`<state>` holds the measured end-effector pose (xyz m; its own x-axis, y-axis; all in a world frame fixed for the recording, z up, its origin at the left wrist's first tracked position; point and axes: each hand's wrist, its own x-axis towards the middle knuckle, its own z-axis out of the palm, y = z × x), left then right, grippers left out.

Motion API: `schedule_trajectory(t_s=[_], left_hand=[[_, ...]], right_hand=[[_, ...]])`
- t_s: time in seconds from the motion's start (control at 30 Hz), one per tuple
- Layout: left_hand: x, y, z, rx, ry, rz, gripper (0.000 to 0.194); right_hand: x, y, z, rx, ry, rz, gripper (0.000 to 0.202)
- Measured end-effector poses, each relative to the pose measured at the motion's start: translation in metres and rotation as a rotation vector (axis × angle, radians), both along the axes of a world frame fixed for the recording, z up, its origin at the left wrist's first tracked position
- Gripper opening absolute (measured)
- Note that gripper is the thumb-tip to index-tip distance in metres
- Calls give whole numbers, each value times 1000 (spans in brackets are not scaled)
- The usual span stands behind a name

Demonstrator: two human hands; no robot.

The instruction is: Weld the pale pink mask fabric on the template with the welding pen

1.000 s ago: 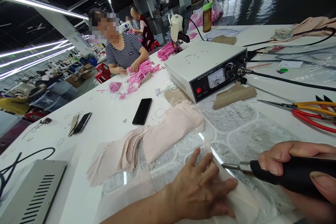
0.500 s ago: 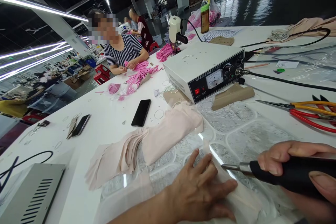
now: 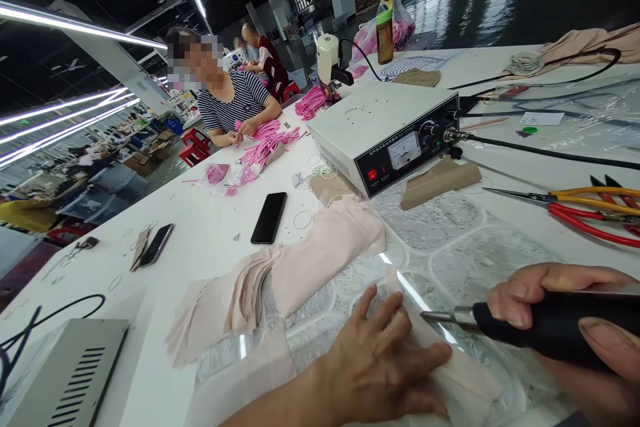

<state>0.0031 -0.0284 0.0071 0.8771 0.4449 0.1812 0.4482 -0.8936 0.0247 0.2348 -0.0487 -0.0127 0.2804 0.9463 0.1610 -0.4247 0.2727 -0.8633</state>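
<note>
My left hand (image 3: 387, 360) lies with fingers spread, pressing a thin pale beige fabric piece (image 3: 473, 380) onto a clear-topped, grey-patterned mat (image 3: 445, 213). In my right hand (image 3: 530, 287) is a handheld ultrasonic welder (image 3: 543, 327) with a thick black grip and a slim metal tip. The tip points left and rests at or just over the fabric's edge, close to my left fingertips; contact is unclear. Beyond my left hand are a folded beige fabric piece (image 3: 325, 257) and a fanned stack of beige pieces (image 3: 225, 300).
A control box (image 3: 385, 123) with dial and red switch stands behind the mat. Pliers (image 3: 595, 210) lie at right, two phones (image 3: 269, 218) (image 3: 157, 243) at left. Another grey box (image 3: 75, 373) is front left. Across the table, a person in stripes (image 3: 235, 103) handles pink strips (image 3: 265, 143).
The view has shifted slightly. Both hands, the welder and the fabric keep nearly the same places. The person opposite has moved their hands a little.
</note>
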Motion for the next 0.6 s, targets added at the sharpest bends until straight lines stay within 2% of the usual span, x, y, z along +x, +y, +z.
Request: schedule_trajectory(t_s=[0.1,0.3,0.4,0.6], left_hand=[[0,0,-1,-10,-1,7,63],[1,-2,-7,5,-54,25,78],[2,-3,-8,-1,-65,25,78],[2,-4,-4,2,-47,30,68]], right_hand=[[0,1,-6,-6,11,2,20],[10,9,-21,153,-76,3,20],[13,8,-17,145,-74,8,19],[4,2,7,-27,-29,35,20]])
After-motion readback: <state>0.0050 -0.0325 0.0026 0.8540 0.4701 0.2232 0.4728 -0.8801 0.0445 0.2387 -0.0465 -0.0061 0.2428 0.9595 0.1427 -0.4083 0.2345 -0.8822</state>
